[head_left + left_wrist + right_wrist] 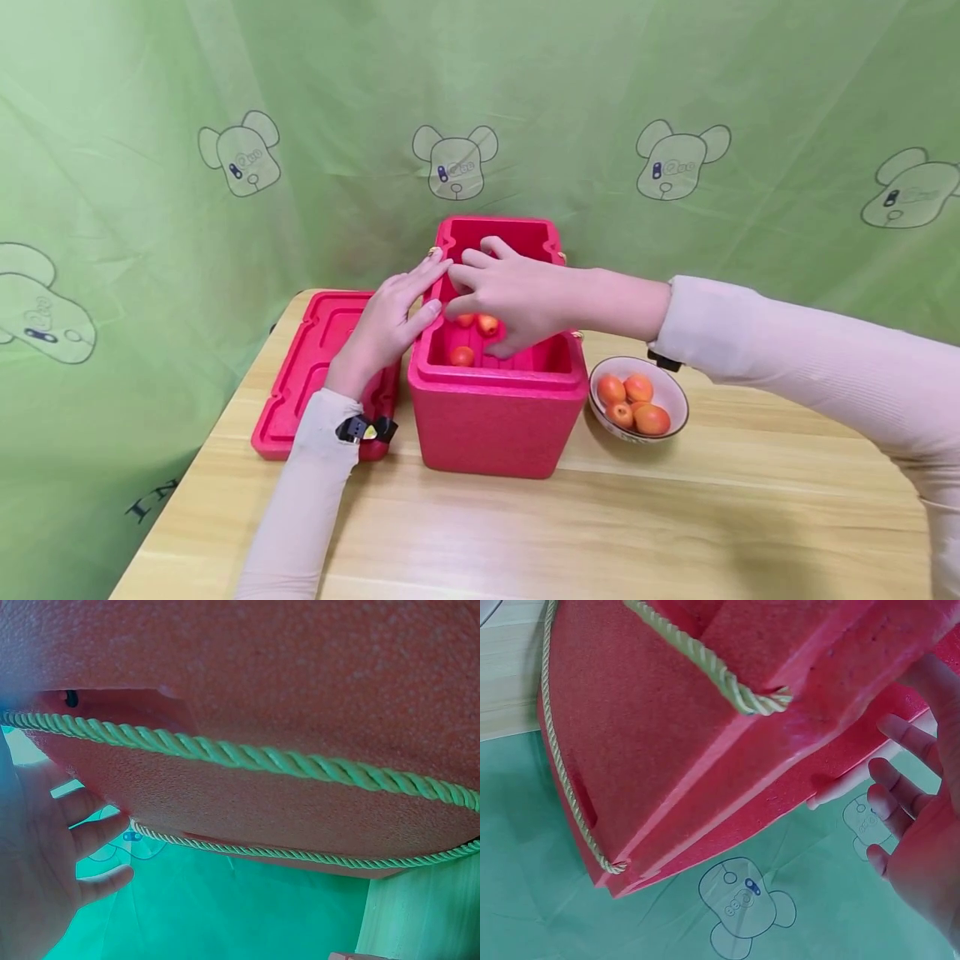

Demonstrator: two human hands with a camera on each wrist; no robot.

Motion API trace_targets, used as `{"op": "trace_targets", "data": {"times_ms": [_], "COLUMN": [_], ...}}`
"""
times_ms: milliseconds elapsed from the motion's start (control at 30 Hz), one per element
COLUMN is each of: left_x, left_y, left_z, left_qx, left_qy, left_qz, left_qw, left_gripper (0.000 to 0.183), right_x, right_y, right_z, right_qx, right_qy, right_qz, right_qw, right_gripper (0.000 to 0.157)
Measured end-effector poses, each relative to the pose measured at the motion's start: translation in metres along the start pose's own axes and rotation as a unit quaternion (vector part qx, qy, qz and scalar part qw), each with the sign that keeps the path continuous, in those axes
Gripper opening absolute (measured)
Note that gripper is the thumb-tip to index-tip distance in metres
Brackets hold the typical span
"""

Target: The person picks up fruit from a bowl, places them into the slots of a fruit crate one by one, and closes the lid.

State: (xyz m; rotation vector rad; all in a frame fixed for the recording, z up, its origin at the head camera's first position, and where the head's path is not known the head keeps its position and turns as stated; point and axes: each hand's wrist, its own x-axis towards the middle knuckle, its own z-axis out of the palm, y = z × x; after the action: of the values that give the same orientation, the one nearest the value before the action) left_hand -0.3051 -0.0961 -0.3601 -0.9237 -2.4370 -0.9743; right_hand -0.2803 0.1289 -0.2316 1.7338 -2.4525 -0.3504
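Note:
A red foam box (495, 425) stands with its top off, and gold rope (277, 761) runs along its side. Orange-red fruits (462, 357) that look like apricots lie inside; some may be hidden by my right hand. That hand (517, 296) is over the opening with spread, slightly bent fingers, and I see nothing in its grasp. In the right wrist view its fingers (900, 787) also look unoccupied. My left hand (390, 321) rests its extended fingers against the box's left rim.
Right of the box, a white bowl (678, 408) holds several more of the fruits (652, 419). The red lid (300, 400) lies on the wooden table (675, 517), left of the box. Behind hangs a green curtain (562, 75) with bear drawings.

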Motion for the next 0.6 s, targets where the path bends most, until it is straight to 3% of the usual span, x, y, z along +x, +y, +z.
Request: {"op": "trace_targets", "data": {"times_ms": [267,600], "left_x": [-0.002,-0.002], "left_y": [-0.002,-0.004], "left_z": [0.003,0.006], "left_qx": [-0.011,-0.018], "left_qy": [-0.001,-0.001], "left_qz": [-0.001,0.003], "left_qw": [0.9999,0.9998], "left_gripper": [0.062,0.062], "right_x": [-0.020,-0.065], "right_y": [0.010,0.030], "right_z": [0.007,0.009], "right_qx": [0.003,0.052], "right_qy": [0.056,0.117], "right_qz": [0.015,0.102], "right_qw": [0.998,0.987], "right_gripper": [0.056,0.062]}}
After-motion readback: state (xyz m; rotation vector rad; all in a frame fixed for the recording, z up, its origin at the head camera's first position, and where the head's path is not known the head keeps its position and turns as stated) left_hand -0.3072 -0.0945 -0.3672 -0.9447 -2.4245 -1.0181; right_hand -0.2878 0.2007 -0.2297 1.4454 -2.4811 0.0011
